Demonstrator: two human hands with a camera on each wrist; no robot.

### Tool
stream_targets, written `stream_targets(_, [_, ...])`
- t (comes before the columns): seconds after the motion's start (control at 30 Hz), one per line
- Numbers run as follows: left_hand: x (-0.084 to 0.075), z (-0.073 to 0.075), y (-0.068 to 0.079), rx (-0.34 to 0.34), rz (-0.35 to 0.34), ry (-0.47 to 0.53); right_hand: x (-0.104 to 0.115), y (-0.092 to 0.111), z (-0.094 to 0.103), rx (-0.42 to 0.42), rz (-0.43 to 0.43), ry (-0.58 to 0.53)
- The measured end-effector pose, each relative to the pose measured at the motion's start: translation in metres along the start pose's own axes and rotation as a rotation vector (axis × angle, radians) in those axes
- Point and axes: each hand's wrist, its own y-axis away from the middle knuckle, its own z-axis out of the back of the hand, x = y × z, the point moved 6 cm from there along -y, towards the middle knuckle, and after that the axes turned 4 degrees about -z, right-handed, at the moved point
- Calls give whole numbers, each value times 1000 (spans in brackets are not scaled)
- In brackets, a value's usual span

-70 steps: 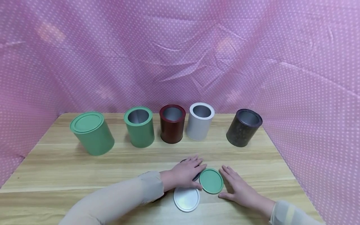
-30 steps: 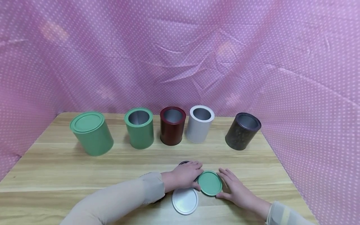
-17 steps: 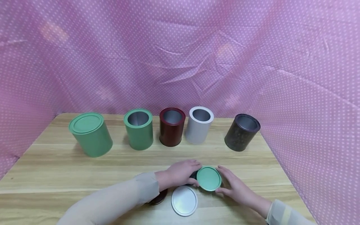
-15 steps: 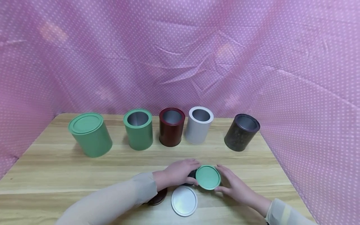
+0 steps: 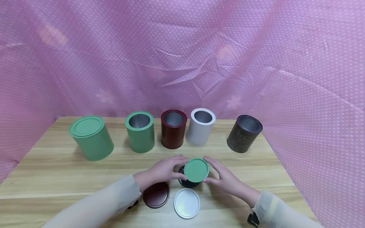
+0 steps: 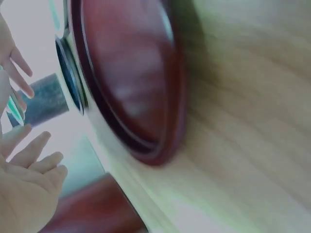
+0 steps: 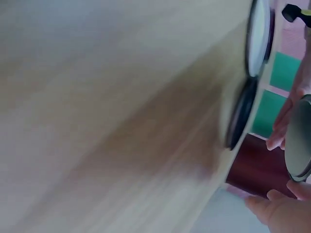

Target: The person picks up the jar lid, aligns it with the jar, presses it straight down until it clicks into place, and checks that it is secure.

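A round green lid (image 5: 196, 170) is raised off the table between my two hands in the head view. My right hand (image 5: 225, 177) grips its right rim, fingers at the back and thumb at the front. Across from it, my left hand (image 5: 163, 170) holds the left rim between fingers and thumb. Under the green lid lies a black lid (image 5: 182, 180), partly covered by it. The left wrist view has the green lid (image 6: 15, 108) edge-on beyond the left fingers. Beside the left wrist lies a dark red lid (image 5: 156, 194), with a white lid (image 5: 186, 203) to its right.
Along the back of the wooden table (image 5: 57, 177) stand a lidded green can (image 5: 95, 144), an open green can (image 5: 141, 139), a red can (image 5: 172, 134), a white can (image 5: 200, 131) and a dark can (image 5: 242, 137). Pink dotted cloth (image 5: 182, 63) hangs behind.
The left hand has moved left off the black lid. The right hand has closed on the green lid, which has risen from the table and shifted left over the black lid. The dark red lid is uncovered.
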Motion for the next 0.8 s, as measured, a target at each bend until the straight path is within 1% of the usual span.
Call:
stream_targets(0.1, [3, 8, 9, -35, 6, 48, 7, -6, -1, 16, 13, -29])
stream_targets(0.23, [5, 20, 19, -128, -35, 88, 15, -15, -3, 36, 30, -57])
stream_targets(0.3, [6, 25, 24, -165, -40, 96, 19, -20, -4, 45, 43, -68])
stream_targets(0.47, [10, 33, 33, -212, 6, 167, 25, -29, -5, 69, 20, -105])
stream_targets(0.53, [11, 37, 36, -233, 13, 190, 27, -34, -6, 83, 2, -130])
stream_targets(0.6, [13, 40, 40, -257, 17, 206, 30, -39, -6, 91, 3, -159])
stream_targets(0.7, [15, 45, 47, -305, 11, 215, 38, -45, -7, 88, 33, -195])
stream_targets(0.8, [17, 51, 54, -366, 0, 209, 46, -51, -7, 67, 76, -212])
